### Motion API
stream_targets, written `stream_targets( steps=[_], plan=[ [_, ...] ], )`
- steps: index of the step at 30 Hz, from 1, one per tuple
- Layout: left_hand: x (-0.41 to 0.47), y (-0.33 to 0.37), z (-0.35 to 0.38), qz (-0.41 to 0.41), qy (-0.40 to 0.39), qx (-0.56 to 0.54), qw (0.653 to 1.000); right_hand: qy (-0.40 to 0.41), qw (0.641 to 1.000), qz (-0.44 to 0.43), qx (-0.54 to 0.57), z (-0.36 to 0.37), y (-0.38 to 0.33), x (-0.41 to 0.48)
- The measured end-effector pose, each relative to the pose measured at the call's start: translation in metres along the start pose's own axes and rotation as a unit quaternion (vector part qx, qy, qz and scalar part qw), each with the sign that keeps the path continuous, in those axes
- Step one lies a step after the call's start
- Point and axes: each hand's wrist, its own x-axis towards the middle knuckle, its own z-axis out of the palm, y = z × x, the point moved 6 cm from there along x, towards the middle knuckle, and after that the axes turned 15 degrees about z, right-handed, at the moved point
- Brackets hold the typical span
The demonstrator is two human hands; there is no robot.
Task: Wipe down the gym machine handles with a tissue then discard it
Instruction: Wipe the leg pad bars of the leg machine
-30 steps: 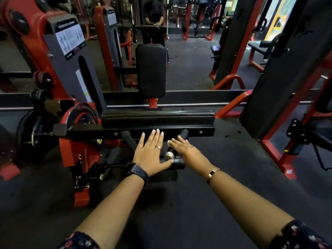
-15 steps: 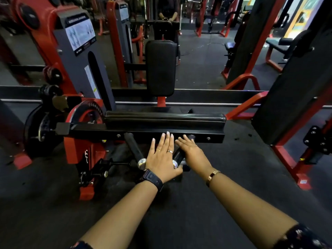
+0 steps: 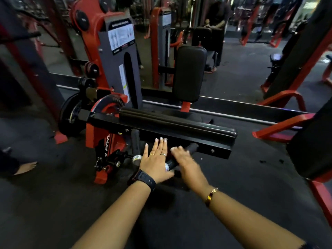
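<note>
Two black handles stick out toward me from under the machine's black crossbar (image 3: pixel 181 136). The left handle (image 3: pixel 135 141) ends in a chrome cap. My left hand (image 3: pixel 157 159) hovers between the two handles with straight, spread fingers and holds nothing. The right handle (image 3: pixel 192 146) is partly covered by my right hand (image 3: pixel 186 164), which lies blurred across it with fingers stretched over the grip. No tissue shows in either hand.
A long black roller pad (image 3: pixel 176 121) lies on the crossbar, with an upright back pad (image 3: pixel 188 74) behind it. The red machine body (image 3: pixel 100 139) stands to the left. Red frame legs (image 3: pixel 280 123) are at right. A bare foot (image 3: pixel 27 167) is at far left, another person (image 3: pixel 217 13) far back.
The view has swung right and closer to the machine. My right hand has slid along the right handle and is now blurred. My left hand stays flat between the handles.
</note>
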Motion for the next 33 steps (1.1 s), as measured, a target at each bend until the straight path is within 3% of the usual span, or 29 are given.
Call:
stream_targets(
  steps=[5, 9, 13, 17, 21, 23, 25, 28, 33],
  plan=[
    [-0.008, 0.005, -0.003, -0.083, 0.014, 0.012, 0.996, -0.035, 0.993, -0.111, -0.009, -0.008, 0.008, -0.021],
    [-0.016, 0.01, -0.006, -0.143, 0.025, 0.011, 0.989, -0.017, 0.998, -0.037, -0.039, -0.028, 0.071, 0.024],
    [-0.017, 0.013, -0.006, -0.164, 0.019, 0.018, 0.986, -0.031, 0.999, -0.009, 0.034, -0.018, 0.044, 0.025],
    [-0.02, 0.014, -0.007, -0.185, 0.015, 0.036, 0.982, -0.076, 0.989, -0.096, 0.083, 0.003, -0.018, -0.014],
    [-0.026, 0.016, -0.005, -0.21, 0.03, 0.025, 0.977, -0.061, 0.983, -0.168, 0.036, -0.004, -0.001, -0.022],
    [-0.028, 0.017, -0.003, -0.215, 0.032, 0.022, 0.976, -0.041, 0.988, -0.149, 0.005, -0.012, 0.03, -0.007],
    [-0.029, 0.016, -0.003, -0.211, 0.027, 0.02, 0.977, -0.021, 0.997, -0.076, 0.003, -0.021, 0.056, 0.015],
    [-0.029, 0.016, -0.002, -0.206, 0.018, 0.01, 0.978, -0.006, 1.0, -0.012, 0.01, -0.024, 0.05, 0.026],
    [-0.032, 0.015, 0.001, -0.212, -0.01, 0.007, 0.977, -0.042, 0.995, -0.043, 0.076, -0.009, -0.019, -0.002]
  ],
)
